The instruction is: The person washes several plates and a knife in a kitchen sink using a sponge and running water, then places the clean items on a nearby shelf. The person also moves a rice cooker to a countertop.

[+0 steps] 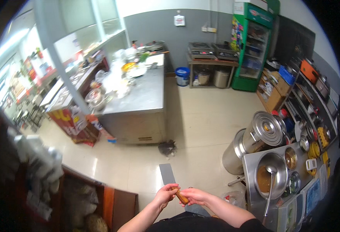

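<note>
Both hands hold a flat-bladed tool in front of my body, over the tiled floor. It has a brown wooden handle (182,198) and a wide grey blade (167,173), perhaps a cleaver, pointing away from me. My left hand (166,193) pinches the handle near the blade with thumb and fingers. My right hand (193,196) has its fingers around the handle's rear part, partly hidden beneath it.
A black-and-white cat (167,148) is on the floor ahead, beside a steel-topped counter (146,95). At right, a steel table (249,174) bears a large bowl (262,185) with a ladle (271,174); tall lidded metal pots (265,127) stand behind. A wooden cabinet (109,203) is at left.
</note>
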A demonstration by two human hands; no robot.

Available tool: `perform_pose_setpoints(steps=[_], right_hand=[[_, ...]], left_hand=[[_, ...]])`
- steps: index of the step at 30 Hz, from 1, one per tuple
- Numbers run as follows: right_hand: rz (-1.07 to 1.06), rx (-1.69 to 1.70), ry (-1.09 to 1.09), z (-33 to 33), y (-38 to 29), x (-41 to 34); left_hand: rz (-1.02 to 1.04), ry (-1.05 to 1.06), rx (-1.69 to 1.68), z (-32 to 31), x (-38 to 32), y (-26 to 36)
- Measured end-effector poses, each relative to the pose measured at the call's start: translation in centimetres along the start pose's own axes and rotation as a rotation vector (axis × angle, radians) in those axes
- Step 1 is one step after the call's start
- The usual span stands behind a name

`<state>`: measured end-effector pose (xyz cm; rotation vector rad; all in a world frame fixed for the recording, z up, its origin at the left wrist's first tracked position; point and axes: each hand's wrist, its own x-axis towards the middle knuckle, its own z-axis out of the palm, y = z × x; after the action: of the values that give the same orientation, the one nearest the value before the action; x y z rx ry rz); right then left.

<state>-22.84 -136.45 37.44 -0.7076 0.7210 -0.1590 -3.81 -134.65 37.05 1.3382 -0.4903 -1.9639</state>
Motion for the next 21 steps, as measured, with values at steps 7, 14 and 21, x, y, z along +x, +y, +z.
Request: perform_pose_setpoints(steps=[7, 14, 21], right_hand=[[-0.064, -0.024, 0.038, -10.0, -11.1, 5.0], [-0.206, -0.026, 0.215, -17.5, -21.3, 9.2], [-0.262, -0.178, 0.285, -26.3, -32.5, 13.5]], left_hand=[[0.158, 0.092, 0.003, 5.2, 10.2, 10.1], [0.108, 0.273, 0.084, 7.8, 18.4, 17.2], [-0.066, -0.035, -0.12, 9.1, 35.1, 25.9]])
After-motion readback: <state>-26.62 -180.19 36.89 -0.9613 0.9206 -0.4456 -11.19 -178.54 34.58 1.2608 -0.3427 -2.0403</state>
